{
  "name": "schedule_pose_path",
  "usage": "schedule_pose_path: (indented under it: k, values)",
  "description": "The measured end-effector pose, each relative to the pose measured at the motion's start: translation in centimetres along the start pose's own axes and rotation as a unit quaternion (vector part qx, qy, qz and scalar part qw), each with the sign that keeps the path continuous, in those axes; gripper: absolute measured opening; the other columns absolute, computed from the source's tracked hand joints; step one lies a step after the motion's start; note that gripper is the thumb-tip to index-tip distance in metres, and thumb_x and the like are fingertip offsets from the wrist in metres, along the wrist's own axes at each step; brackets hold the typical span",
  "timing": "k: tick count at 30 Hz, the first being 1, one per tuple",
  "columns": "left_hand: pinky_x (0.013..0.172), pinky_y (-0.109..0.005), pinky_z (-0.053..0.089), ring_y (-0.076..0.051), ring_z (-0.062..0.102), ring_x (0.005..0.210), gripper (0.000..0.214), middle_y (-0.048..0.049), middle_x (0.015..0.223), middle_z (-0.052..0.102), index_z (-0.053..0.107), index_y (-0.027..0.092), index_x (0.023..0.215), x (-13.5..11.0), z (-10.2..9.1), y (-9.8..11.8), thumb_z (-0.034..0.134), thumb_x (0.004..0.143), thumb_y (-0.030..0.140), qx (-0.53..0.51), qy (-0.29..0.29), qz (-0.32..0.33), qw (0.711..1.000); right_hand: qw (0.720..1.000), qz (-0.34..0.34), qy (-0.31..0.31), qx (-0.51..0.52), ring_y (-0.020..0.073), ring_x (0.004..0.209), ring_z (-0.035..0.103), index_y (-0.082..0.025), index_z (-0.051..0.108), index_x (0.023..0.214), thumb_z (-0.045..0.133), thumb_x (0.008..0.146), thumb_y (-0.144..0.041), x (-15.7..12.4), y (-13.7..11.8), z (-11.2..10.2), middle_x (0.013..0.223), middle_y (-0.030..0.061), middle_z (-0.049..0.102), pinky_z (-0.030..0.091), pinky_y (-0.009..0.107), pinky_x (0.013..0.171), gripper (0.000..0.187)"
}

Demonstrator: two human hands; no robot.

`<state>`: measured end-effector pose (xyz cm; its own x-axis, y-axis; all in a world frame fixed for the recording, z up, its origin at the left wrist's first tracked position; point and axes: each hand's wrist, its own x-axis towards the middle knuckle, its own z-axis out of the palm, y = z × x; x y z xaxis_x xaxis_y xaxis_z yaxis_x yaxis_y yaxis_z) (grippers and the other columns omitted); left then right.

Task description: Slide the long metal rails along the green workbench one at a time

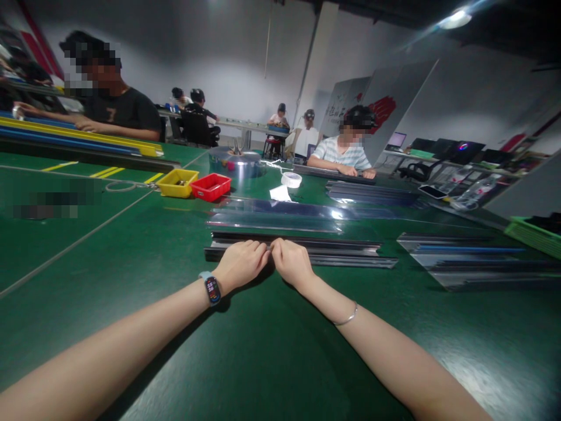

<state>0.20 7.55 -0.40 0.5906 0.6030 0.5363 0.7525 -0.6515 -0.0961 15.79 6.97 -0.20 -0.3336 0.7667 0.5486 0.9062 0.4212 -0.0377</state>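
A long black channel-shaped profile (346,259) lies across the green table in front of me. My left hand (243,261), with a smart band on its wrist, is closed over it left of its middle. Right beside it, my right hand (291,261) is also closed, with a thin bracelet farther up that arm. Both sets of fingertips are tucked out of sight at the profile. Just behind runs another dark rail (342,244), close alongside. Clear plastic strips (272,221) lie flat beyond the two.
A yellow bin (177,183) and a red bin (211,187) stand left of a large film roll (236,161). Tape (291,179) lies near the centre back. More profiles (477,263) are at right. Co-workers (120,111) sit around the table's far side.
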Motion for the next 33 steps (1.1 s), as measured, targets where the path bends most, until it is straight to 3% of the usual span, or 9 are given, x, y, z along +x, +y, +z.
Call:
schedule_pose_path:
  k: [5,11,21,29,33]
  values:
    - [0.064,-0.030,0.038,-0.016,0.050,0.068,0.024,-0.0041,0.070,0.053,0.050,0.016,0.077,0.1,-0.3,0.2,0.031,0.086,0.026,0.009,0.000,0.013,1.000,0.998,-0.002,-0.030,-0.048,0.0111,0.060,0.052,-0.018,0.052,0.072,0.025,0.088,-0.027,0.1,0.0,0.2,0.063,0.0011,0.058,0.027,0.022,0.057,0.032]
    - [0.064,-0.031,0.038,-0.017,0.051,0.069,0.023,-0.0037,0.071,0.053,0.050,0.016,0.081,0.2,-0.2,0.2,0.030,0.086,0.026,0.015,-0.010,0.031,0.999,0.998,0.013,-0.016,-0.060,0.0110,0.063,0.053,-0.019,0.053,0.077,0.023,0.089,-0.025,0.3,0.0,0.0,0.066,0.0008,0.060,0.026,0.022,0.056,0.033]
    - [0.064,-0.031,0.040,-0.017,0.051,0.070,0.026,-0.0051,0.070,0.053,0.051,0.016,0.081,0.2,0.0,0.0,0.030,0.085,0.030,0.019,-0.010,0.030,0.999,0.993,0.000,-0.056,-0.108,0.0107,0.054,0.054,-0.016,0.054,0.074,0.017,0.090,-0.029,0.8,0.2,0.2,0.062,0.0031,0.062,0.022,0.024,0.050,0.043]
    - [0.063,-0.030,0.039,-0.017,0.051,0.068,0.027,-0.0052,0.069,0.053,0.051,0.016,0.078,0.1,-0.2,-0.4,0.030,0.085,0.031,0.024,-0.014,0.024,0.999,0.995,-0.031,-0.020,-0.089,0.0103,0.056,0.053,-0.017,0.055,0.067,0.022,0.090,-0.029,0.3,0.7,-0.2,0.059,0.0018,0.060,0.022,0.024,0.052,0.041]
    - [0.063,-0.031,0.038,-0.017,0.051,0.066,0.028,-0.0057,0.066,0.053,0.052,0.015,0.075,-0.7,-0.4,-0.8,0.031,0.085,0.032,0.036,-0.001,-0.006,0.999,0.996,0.005,-0.006,-0.091,0.0103,0.057,0.052,-0.017,0.056,0.064,0.025,0.089,-0.032,0.0,0.3,-0.4,0.059,0.0022,0.060,0.023,0.023,0.052,0.043]
